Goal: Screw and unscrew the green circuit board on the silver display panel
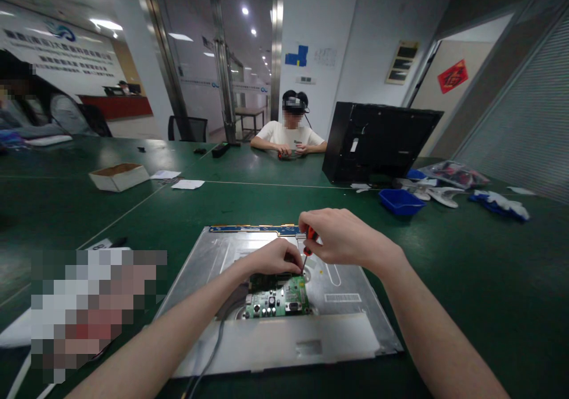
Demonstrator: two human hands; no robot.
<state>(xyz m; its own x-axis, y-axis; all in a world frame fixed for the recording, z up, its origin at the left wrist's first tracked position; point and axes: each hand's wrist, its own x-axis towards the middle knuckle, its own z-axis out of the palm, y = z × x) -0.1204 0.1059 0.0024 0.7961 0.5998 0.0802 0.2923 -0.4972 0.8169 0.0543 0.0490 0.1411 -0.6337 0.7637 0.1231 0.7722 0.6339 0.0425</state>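
Note:
A metal-backed display panel (267, 342) lies flat on the green table in front of me. On its middle sits a green circuit board (284, 298), with a dark cable (217, 342) running from its left side toward me. My right hand (331, 236) is closed round the red handle of a screwdriver (310, 240), whose shaft points down at the board's upper right corner. Close by, my left hand (280, 257) has its fingers bent together at the screwdriver's tip. Whatever those fingers pinch is too small or hidden to make out.
A black monitor (377, 141) stands at the back right, beside a blue tray (401, 201) and gloves (500, 204). An open cardboard box (119, 176) and papers (188, 184) lie at left. Across the table sits a person (291, 132) in a white shirt.

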